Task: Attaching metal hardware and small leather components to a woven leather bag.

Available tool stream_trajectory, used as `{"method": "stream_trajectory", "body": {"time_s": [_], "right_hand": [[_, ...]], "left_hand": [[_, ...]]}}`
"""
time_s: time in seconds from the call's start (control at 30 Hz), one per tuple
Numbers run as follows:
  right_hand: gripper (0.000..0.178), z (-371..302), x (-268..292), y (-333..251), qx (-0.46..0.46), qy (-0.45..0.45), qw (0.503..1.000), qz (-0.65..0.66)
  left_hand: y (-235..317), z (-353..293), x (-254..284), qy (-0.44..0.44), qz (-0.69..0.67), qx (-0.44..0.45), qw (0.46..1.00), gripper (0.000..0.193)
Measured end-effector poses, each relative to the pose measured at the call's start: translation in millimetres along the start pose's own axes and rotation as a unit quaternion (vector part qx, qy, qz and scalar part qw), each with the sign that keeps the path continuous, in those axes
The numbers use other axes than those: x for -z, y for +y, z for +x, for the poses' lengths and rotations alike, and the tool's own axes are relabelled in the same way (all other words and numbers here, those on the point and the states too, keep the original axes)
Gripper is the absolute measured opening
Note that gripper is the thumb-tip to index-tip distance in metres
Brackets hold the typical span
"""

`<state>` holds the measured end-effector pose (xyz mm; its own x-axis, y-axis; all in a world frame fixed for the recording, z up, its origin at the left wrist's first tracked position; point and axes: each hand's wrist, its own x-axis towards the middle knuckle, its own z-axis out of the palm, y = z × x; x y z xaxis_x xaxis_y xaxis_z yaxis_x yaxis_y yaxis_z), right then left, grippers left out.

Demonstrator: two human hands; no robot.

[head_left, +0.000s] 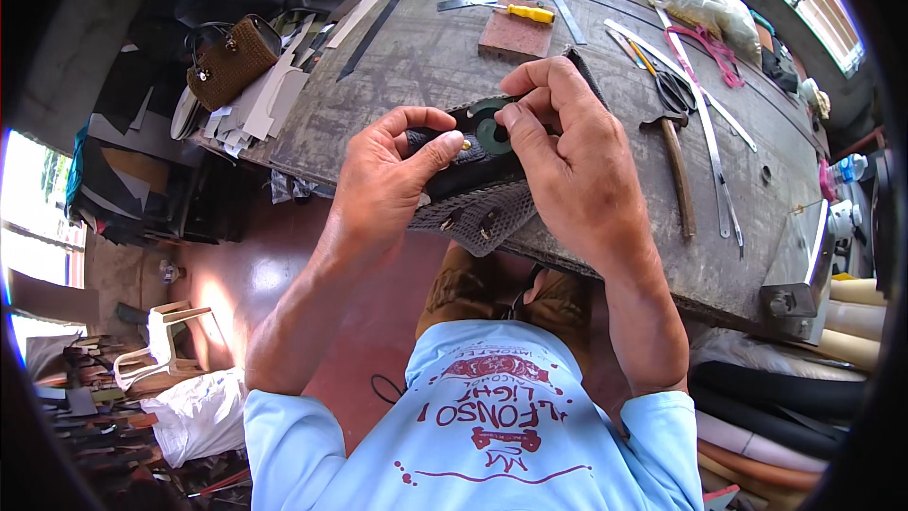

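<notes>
A black bag [484,220] with a woven-looking texture is held up at the table's near edge, its top opening towards me. My left hand [383,170] is closed on the bag's left rim, thumb beside a small gold-coloured stud [465,145]. Against the dark opening sits a round dark green disc [491,139] with a hole or notch at its middle. The fingers of my right hand [582,156] are bent, with thumb and forefinger pinched at the disc's right edge. Part of the bag is hidden behind that hand.
On the table [397,57] lie a hammer [677,170], scissors [673,93], metal rulers [714,147], pink tape [709,52] and a yellow-handled tool [530,13] on a reddish block [515,35]. A brown handbag [232,66] rests on stacked sheets at left. Material rolls [776,388] lie at right.
</notes>
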<state>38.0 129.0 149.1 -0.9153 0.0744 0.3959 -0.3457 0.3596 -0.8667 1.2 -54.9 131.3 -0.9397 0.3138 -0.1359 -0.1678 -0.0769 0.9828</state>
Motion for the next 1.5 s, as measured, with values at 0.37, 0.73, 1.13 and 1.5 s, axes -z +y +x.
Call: {"method": "stream_trajectory", "body": {"time_s": [0.37,0.73,1.13,1.5], "right_hand": [[0.015,-9,2,3,0.004,0.011,1.000,0.017],[0.007,-7,-3,2,0.073,0.054,0.995,-0.049],[0.008,-14,6,1,0.073,0.089,0.990,-0.082],[0.012,-26,20,-7,-0.032,0.026,0.999,-0.008]], "left_hand": [[-11,0,-19,0.090,0.090,-0.077,0.989,0.016],[-15,0,-25,0.139,0.146,-0.088,0.976,0.014],[5,-20,-12,-0.059,-0.099,0.061,0.991,0.018],[10,-22,-19,-0.066,-0.083,0.066,0.992,0.022]]}}
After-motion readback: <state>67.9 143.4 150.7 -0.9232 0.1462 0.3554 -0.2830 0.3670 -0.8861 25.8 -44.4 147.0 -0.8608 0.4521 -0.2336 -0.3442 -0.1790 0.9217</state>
